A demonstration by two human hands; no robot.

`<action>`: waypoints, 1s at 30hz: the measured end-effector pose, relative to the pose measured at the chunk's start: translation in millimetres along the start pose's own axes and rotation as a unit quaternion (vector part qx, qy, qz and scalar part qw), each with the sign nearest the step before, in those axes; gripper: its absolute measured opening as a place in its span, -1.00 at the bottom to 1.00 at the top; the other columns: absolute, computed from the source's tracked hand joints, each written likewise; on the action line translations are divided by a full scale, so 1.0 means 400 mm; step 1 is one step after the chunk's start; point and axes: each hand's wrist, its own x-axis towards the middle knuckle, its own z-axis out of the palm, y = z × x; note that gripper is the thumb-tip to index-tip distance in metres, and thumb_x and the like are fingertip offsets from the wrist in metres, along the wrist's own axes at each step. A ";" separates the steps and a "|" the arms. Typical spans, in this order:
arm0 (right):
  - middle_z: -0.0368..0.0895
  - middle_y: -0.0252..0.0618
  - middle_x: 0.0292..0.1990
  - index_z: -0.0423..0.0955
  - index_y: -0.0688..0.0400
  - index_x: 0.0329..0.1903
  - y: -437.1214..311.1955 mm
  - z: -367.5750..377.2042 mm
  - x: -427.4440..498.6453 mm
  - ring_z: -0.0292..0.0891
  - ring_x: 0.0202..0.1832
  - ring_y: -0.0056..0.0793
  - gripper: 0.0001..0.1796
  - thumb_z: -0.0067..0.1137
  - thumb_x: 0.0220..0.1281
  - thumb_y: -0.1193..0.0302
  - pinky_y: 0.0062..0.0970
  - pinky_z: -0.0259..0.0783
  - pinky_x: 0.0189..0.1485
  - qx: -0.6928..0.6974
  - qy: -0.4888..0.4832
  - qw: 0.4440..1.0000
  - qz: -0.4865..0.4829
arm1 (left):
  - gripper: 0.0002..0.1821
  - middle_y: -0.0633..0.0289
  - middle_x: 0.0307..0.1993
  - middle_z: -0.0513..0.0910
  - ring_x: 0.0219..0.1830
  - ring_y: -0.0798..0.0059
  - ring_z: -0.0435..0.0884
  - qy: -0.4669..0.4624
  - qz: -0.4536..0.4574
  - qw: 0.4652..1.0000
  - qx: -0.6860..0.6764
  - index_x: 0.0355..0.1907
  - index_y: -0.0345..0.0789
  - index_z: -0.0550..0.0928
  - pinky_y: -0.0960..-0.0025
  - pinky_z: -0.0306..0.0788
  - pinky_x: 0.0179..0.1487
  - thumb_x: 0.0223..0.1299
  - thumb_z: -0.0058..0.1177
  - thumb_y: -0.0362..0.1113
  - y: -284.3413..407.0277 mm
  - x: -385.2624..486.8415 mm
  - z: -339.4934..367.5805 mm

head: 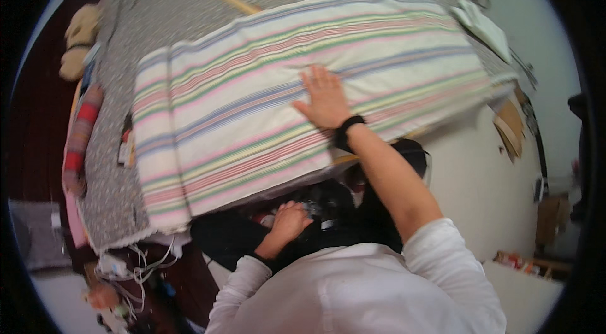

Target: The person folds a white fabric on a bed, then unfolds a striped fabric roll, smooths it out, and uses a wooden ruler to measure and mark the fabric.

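A white cloth with several coloured stripes (pixel 265 140) lies spread over a table with a grey speckled cover. Its left end forms a narrow folded or rolled strip (pixel 154 140). My right hand (pixel 326 100) presses flat on the middle of the cloth, fingers spread, holding nothing; small wrinkles gather at its fingertips. A dark band (pixel 349 133) circles that wrist. Lower down, my left hand (pixel 288 220) rests over my dark-clothed lap, below the table's near edge, with nothing visible in it.
A wooden stick (pixel 234 1) pokes out beyond the cloth's far edge. At the left table side lie a striped roll (pixel 85 135) and a tan head-shaped object (pixel 80 43). White fabric (pixel 483 29) sits at the right; white cables (pixel 139 277) hang at lower left.
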 end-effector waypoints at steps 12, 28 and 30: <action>-0.12 -0.05 0.54 -0.03 0.08 0.53 0.134 -0.081 -0.105 -0.26 0.56 -0.03 -0.06 -0.16 0.30 -0.27 -0.05 -0.27 0.54 0.016 -0.080 0.993 -0.081 | -0.87 0.11 -0.11 0.66 -0.09 0.10 0.63 0.203 0.038 0.965 -0.162 -0.31 -0.36 0.65 0.25 0.50 -0.05 0.12 0.22 -0.36 0.061 -0.013 -0.203; -0.16 -0.13 0.55 -0.08 0.04 0.54 0.710 -0.211 -0.195 -0.32 0.57 -0.06 -0.02 -0.09 0.27 -0.28 0.08 -0.32 0.51 -0.004 -0.036 0.977 0.208 | -0.41 -0.05 0.32 0.36 0.31 -0.11 0.27 0.399 -0.215 0.883 0.124 0.27 -0.25 0.44 -0.08 0.06 0.39 0.21 0.11 -0.06 -0.297 -0.031 -0.465; -0.16 -0.13 0.55 -0.08 0.04 0.54 0.715 -0.190 -0.190 -0.32 0.57 -0.06 -0.02 -0.11 0.27 -0.29 0.08 -0.32 0.51 -0.020 -0.027 0.976 0.214 | -0.40 -0.05 0.37 0.30 0.38 -0.16 0.19 0.351 -0.260 0.889 0.137 0.32 -0.25 0.41 -0.16 -0.04 0.45 0.30 0.00 0.01 -0.318 -0.038 -0.461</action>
